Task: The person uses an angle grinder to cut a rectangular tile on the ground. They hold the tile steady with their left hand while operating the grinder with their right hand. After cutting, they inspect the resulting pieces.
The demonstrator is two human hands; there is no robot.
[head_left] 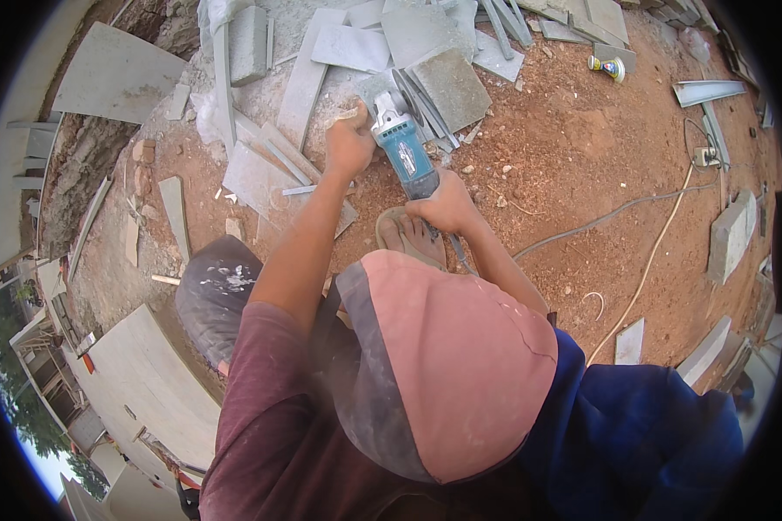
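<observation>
A teal and grey angle grinder (403,156) with a round disc (406,94) points away from me over the stone pieces. My right hand (446,204) is wrapped around its dark rear end, from which a cord runs down. Beside the grinder's metal head, my left hand (350,143) is closed. A small pale edge shows at its fingers, but I cannot make out what it grips. Just right of the disc rests a grey stone slab (452,89). My sandalled foot (414,243) is below the grinder.
Several cut slabs and strips (308,82) lie ahead and to the left. A grey cord (599,220) crosses the reddish soil to a socket (705,156) at right. A small can (608,68) lies at the far right. Large pale boards (152,382) stand at lower left.
</observation>
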